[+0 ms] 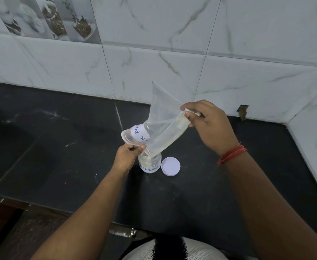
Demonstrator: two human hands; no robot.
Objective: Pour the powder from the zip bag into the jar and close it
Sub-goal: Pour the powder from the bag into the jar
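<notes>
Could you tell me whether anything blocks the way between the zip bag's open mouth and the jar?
Nothing visible does: the zip bag mouth hangs right over the open jar, and the lid lies beside it on the counter.

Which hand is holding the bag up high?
The right hand, the one with red thread on its wrist, lifts the zip bag's closed bottom end. The left hand stays low, pinching the bag's mouth over the jar.

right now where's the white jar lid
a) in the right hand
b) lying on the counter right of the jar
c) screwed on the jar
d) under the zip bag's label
b: the white lid lies flat on the black counter just right of the open jar, while both hands hold the zip bag.
</notes>
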